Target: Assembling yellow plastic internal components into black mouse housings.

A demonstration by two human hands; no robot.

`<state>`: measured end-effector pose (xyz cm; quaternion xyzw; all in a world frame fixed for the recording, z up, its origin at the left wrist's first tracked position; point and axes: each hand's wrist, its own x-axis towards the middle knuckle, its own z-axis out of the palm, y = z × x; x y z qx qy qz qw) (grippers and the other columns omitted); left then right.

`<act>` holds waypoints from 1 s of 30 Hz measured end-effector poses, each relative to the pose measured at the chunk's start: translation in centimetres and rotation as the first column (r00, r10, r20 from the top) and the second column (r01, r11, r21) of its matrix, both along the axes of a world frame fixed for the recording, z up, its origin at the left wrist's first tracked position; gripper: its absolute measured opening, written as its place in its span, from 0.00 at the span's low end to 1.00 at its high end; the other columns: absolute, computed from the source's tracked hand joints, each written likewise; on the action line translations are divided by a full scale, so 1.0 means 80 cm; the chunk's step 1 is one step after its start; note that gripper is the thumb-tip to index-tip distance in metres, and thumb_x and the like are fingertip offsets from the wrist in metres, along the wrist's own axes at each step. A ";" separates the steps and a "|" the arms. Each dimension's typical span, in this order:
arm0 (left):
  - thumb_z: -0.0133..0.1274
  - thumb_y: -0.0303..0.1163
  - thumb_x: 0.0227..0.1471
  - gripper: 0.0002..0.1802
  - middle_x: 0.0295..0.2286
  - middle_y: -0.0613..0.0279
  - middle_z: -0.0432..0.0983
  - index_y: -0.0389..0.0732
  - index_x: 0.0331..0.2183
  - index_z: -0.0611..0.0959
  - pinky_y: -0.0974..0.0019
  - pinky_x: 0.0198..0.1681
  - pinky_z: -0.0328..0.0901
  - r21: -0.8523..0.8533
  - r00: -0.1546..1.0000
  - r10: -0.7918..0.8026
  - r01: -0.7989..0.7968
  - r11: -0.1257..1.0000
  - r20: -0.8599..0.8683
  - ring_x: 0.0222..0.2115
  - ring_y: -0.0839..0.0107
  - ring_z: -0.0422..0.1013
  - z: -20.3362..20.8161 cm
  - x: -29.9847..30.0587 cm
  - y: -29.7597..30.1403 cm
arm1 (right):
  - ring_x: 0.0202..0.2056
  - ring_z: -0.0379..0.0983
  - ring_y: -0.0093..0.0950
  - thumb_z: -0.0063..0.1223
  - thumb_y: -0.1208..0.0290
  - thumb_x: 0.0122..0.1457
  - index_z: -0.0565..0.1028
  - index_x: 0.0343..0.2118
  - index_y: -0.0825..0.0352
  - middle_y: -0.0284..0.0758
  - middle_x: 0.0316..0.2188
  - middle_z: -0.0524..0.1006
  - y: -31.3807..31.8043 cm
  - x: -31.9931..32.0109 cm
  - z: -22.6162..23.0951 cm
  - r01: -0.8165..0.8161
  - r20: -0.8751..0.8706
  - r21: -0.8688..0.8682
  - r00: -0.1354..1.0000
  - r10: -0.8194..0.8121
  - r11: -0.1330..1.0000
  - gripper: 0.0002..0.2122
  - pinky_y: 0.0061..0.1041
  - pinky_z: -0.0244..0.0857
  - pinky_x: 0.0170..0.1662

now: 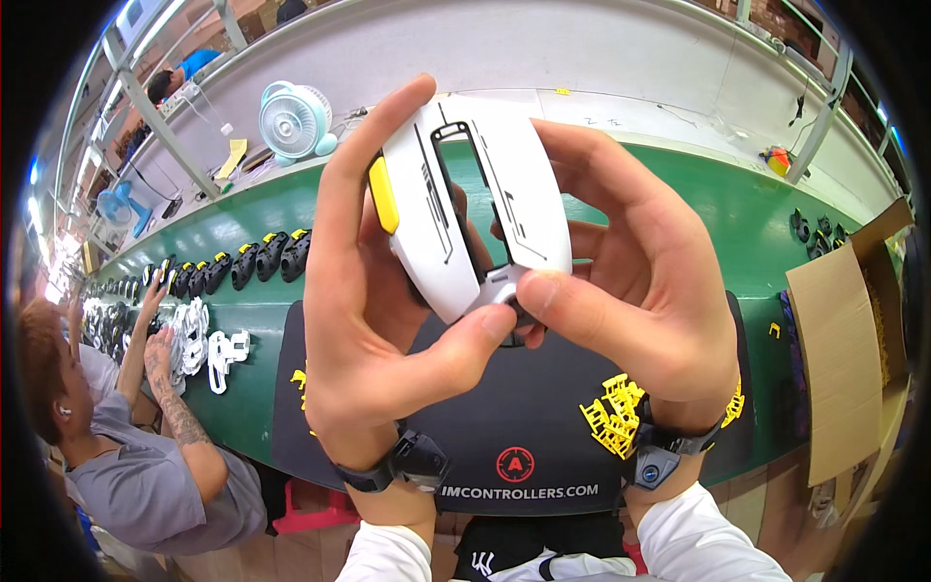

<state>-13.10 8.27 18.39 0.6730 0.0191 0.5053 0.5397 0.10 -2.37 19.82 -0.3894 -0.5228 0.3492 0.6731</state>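
Both my hands hold up a white plastic shell (536,194) shaped like a computer mouse, with a long open slot down its middle, thin black line marks and a yellow piece (384,197) on its left side. My left hand (351,325) wraps its left edge, index finger stretched along the far end and thumb at the near tip. From the right, my right hand (659,281) grips it, its thumb pressing the near end beside a small grey part. Fingers behind the shell are partly hidden. Below lies a dark mat (524,422) with a pile of small yellow plastic clips (613,415).
A co-worker (170,475) sits at left, hands near white plastic parts (228,361). Black shells with yellow pieces (244,264) line the green table (267,325). An open cardboard box (829,373) stands at right, more black parts (819,233) behind it. A fan (293,121) stands at the back.
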 end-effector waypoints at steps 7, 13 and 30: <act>0.67 0.39 0.33 0.60 0.36 0.63 0.73 0.29 0.65 0.59 0.78 0.38 0.65 0.003 1.000 -0.011 0.011 1.000 -0.007 0.34 0.77 0.72 -0.002 -0.006 -0.002 | 0.46 0.75 0.29 0.57 0.85 0.53 0.55 0.64 0.79 0.45 0.56 0.68 -0.003 0.004 -0.002 -0.064 0.062 0.018 0.996 0.063 0.998 0.35 0.25 0.74 0.37; 0.67 0.35 0.32 0.60 0.39 0.57 0.75 0.27 0.65 0.57 0.76 0.41 0.69 -0.071 0.997 -0.081 0.082 0.994 0.016 0.37 0.73 0.76 0.001 -0.010 -0.001 | 0.46 0.74 0.27 0.58 0.86 0.52 0.54 0.64 0.78 0.43 0.51 0.70 0.000 -0.004 -0.003 -0.013 0.076 0.026 0.997 0.011 1.000 0.36 0.24 0.74 0.39; 0.41 0.60 0.65 0.41 0.54 0.52 0.68 0.36 0.64 0.61 0.57 0.56 0.67 -0.409 0.991 -0.009 0.062 0.910 0.130 0.53 0.62 0.70 -0.019 0.014 -0.013 | 0.41 0.75 0.34 0.64 0.68 0.54 0.74 0.57 0.72 0.45 0.43 0.76 0.025 -0.018 -0.012 0.226 0.573 0.629 0.512 -0.640 0.744 0.26 0.30 0.73 0.39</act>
